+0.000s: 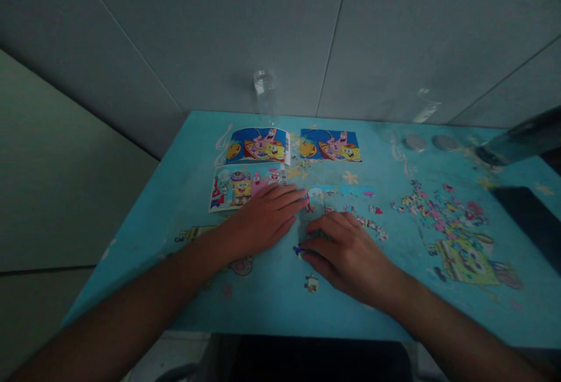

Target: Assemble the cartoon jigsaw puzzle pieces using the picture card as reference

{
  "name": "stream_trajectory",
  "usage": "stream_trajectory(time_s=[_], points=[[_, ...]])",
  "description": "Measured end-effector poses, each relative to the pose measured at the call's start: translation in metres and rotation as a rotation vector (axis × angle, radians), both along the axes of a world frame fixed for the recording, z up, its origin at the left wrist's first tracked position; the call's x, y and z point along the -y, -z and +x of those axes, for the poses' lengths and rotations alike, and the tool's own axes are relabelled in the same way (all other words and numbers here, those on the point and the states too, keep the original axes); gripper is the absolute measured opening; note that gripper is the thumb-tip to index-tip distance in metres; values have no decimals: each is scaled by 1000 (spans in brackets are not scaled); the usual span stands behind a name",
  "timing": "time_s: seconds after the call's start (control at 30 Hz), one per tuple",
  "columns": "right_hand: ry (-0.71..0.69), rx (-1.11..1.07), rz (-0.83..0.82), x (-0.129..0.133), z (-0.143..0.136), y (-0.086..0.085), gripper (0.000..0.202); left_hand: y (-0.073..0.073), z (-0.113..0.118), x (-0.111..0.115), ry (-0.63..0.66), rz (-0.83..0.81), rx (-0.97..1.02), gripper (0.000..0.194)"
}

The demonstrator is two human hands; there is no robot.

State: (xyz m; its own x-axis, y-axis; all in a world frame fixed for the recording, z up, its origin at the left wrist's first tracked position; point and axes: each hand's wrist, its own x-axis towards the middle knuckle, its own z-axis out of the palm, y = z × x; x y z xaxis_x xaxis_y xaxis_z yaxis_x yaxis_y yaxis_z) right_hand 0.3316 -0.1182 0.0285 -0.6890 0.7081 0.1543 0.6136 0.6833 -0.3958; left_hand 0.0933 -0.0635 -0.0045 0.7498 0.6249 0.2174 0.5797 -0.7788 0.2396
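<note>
My left hand point(272, 218) lies over the lower right corner of a picture card point(232, 188), fingers stretched out and pointing right, holding nothing. Thumb and forefinger of my right hand point(348, 247) close on a small dark blue jigsaw piece point(298, 250) at the tabletop. Just beyond both hands runs a partly assembled strip of jigsaw point(346, 190), its left part lying near my left fingertips. A loose jigsaw piece point(311, 283) sits nearer the table's front edge. More loose pieces point(372, 228) lie to the right of the strip.
Behind are a second picture card point(258, 145) and a finished-looking blue puzzle picture point(332, 146). Clear containers point(265, 96) stand by the wall. At right are a pile of pieces point(438, 209), two round lids point(415, 142), a dark phone-like slab point(528, 215) and a dark cylinder point(521, 139).
</note>
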Motion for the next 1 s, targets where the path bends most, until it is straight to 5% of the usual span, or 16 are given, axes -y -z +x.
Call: stream_trajectory(time_s=[0.77, 1.0], points=[[63, -85, -26, -13, 19, -10, 16, -2, 1, 1, -10, -30, -1, 44], [-237, -122, -350, -7, 19, -21, 11, -3, 1, 0, 8, -15, -8, 45]])
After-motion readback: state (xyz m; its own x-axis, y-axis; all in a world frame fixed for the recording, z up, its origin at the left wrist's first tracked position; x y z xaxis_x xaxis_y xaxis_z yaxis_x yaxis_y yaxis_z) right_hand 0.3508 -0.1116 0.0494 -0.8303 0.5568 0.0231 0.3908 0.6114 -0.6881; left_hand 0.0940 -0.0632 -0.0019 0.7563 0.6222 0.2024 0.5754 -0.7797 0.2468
